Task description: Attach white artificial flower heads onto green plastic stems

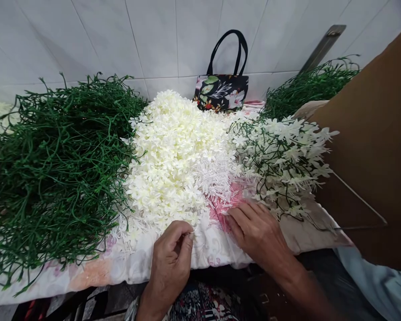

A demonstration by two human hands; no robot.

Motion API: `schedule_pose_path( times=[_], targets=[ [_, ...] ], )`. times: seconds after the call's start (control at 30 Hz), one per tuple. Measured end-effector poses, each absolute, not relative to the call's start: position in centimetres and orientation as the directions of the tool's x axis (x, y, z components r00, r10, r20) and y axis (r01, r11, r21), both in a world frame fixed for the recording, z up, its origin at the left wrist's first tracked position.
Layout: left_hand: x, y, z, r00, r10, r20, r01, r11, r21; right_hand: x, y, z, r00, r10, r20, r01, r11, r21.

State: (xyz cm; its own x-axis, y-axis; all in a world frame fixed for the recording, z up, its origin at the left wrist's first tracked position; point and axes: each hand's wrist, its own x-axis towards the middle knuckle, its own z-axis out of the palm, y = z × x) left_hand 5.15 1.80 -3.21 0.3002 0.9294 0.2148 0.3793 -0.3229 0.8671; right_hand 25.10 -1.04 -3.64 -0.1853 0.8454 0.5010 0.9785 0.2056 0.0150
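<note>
My left hand (173, 261) is closed in a pinch at the table's front edge. A tiny pale bit shows between its thumb and forefinger, too small to name. To its right, my right hand (255, 228) reaches over the pink cloth (220, 214), fingers pressed together. Its fingertips are at the near edge of a heap of thin white stick-like pieces (215, 176); whatever they pinch is hard to see. Beyond both hands lies a big pile of loose cream-white artificial blossoms (170, 151).
Green artificial stems (60, 169) are heaped at the left, and more stems (307, 87) lie at the back right. Stems bearing white flowers (284, 156) rest right of the blossoms. A floral handbag (222, 93) stands against the tiled wall. Brown cardboard (370, 147) rises at the right.
</note>
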Motion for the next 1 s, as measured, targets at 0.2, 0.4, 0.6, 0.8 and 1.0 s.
schedule_pose_path(
  times=[0.2,0.4,0.6,0.8,1.0],
  targets=[
    [5.4,1.7,-2.8,0.278,0.925,0.258,0.283,-0.335,0.898,24.2,-1.6,-3.5,-0.168,0.863,0.476,0.941,0.284,-0.183],
    [5.1,1.4,-3.2,0.219,0.96,0.176,0.239,-0.228,0.944,25.1,-1.9,-3.0,-0.128,0.881,0.455,0.875,0.316,-0.367],
    [5.3,1.2,-3.4,0.173,0.975,0.139,0.238,-0.178,0.955,24.3,-1.2,-2.2,-0.182,0.864,0.47,0.869,0.365,-0.334],
    [5.2,1.0,-3.2,0.141,0.987,0.073,0.227,-0.104,0.968,24.0,-0.5,-2.5,-0.292,0.869,0.399,0.916,0.375,-0.146],
    [5.5,1.1,-2.9,0.149,0.984,-0.101,0.138,0.08,0.987,24.1,-0.8,-2.8,-0.314,0.853,0.416,0.9,0.407,-0.156]
  ],
)
